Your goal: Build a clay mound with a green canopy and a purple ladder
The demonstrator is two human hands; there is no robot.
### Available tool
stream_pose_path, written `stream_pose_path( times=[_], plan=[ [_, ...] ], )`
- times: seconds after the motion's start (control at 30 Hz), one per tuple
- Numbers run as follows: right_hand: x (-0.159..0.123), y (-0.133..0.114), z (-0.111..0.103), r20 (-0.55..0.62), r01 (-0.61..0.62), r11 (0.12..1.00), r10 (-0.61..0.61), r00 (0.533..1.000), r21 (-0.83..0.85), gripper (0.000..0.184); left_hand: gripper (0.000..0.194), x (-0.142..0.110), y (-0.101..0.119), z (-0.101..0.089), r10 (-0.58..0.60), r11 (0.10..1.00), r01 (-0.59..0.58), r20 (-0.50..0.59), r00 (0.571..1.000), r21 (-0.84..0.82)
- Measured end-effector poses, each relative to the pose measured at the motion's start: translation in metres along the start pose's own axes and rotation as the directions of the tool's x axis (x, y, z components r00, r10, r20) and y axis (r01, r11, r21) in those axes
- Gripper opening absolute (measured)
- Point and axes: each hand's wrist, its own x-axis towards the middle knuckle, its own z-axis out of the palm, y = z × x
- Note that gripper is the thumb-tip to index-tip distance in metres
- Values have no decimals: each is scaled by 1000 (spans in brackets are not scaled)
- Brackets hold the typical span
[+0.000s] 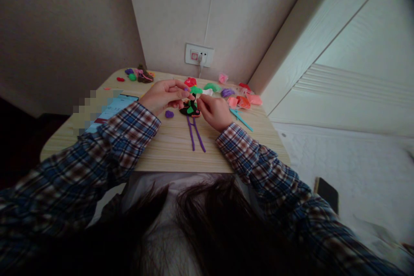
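Observation:
A small clay figure point(191, 108), dark with green and red bits, lies on the light wooden table point(168, 146). Two thin purple clay strands point(196, 134) run from it toward me. My left hand point(163, 95) curls over the figure from the left, its fingertips pinched at the figure's top by a green clay piece point(196, 90). My right hand point(213, 111) closes on the figure's right side, fingers pressed together against it. A small purple clay lump point(169, 114) sits just under my left hand.
Several clay lumps lie behind the hands: red point(190, 81), green point(211, 87), purple point(227, 92), pink and orange point(243, 101). A teal stick tool point(241, 119) lies right. A blue booklet point(111, 110) lies left, another clay model point(144, 76) far left. A wall socket point(199, 55) is behind.

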Motion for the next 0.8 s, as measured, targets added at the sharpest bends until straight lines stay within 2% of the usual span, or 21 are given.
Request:
stream_pose_path(
  times=[0.23,0.5,0.67,0.8],
  plan=[
    [-1,0,-1,3,11,1000,-11,1000,-2,33,12,-1,3,3,-25,999,25,-1,1000,-30],
    [0,0,1,66,40,999,-41,997,20,33,13,0,1,1,-78,997,77,58,995,22],
    [0,-1,2,129,43,998,-47,991,34,33,11,-1,2,2,-84,995,84,-10,996,47],
    [0,-3,2,155,54,998,-58,986,31,31,8,-1,3,3,-44,998,44,-7,999,40]
  ],
)
